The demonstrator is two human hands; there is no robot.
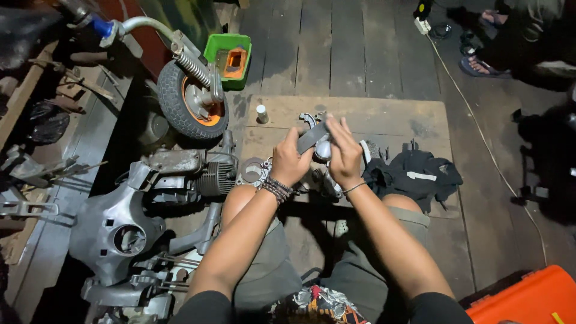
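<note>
Small grey metal engine part [316, 137], held up over the knees, right above a plywood sheet [384, 114] on the plank floor. Left hand [289, 161] wrapped around its left side, fingers closed on it, beaded bracelets on that wrist. Right hand [345, 157] clamped on the other side, fingers curled over the top, thin bangle on the wrist. Both gripping the same piece, hands nearly touching. Just under them on the board, more loose metal bits [255, 171], hard to tell exactly what. Black cloth [417, 174] bunched up just right of the right hand. Small white cylinder [261, 114] standing upright on the board, a bit further out to the left. Left of all that, a stripped scooter engine [192, 174] with cooling fins, and a small wheel [192, 102] with an orange rim and a spring shock beside it. Green plastic tub [231, 60] behind the wheel. Grey scooter body panel [111, 231] lower left. White cable [474, 126] running across the floor on the right, orange case [528, 297] in the bottom right corner. Somebody else's sandalled feet [480, 66] way up top right.
</note>
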